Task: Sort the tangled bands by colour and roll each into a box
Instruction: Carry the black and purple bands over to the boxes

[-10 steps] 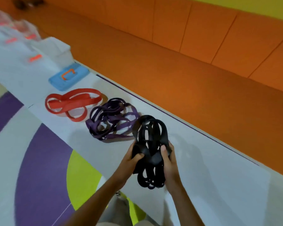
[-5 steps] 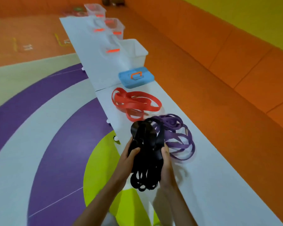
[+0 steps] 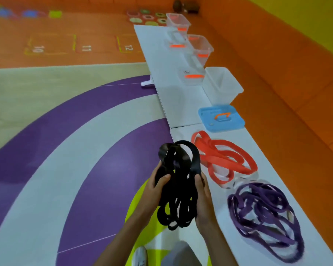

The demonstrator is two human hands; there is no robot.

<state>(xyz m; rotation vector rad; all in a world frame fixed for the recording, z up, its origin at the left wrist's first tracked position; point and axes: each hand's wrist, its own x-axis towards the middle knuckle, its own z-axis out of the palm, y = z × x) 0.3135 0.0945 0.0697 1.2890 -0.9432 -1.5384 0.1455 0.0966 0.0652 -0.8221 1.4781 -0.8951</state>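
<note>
Off the table's (image 3: 183, 104) left edge, left hand (image 3: 155, 186) and right hand (image 3: 203, 196) both grip the black bands (image 3: 178, 181)

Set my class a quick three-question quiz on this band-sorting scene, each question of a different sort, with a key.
1. True or false: the purple bands already sit in a box.
2. Which bundle lies on the table nearest the blue lid? A. red bands B. purple bands C. black bands
3. Fill the gap: the left hand and right hand both grip the ___ bands.
Key: 1 false, they lie loose on the white table; 2 A; 3 black.
</note>
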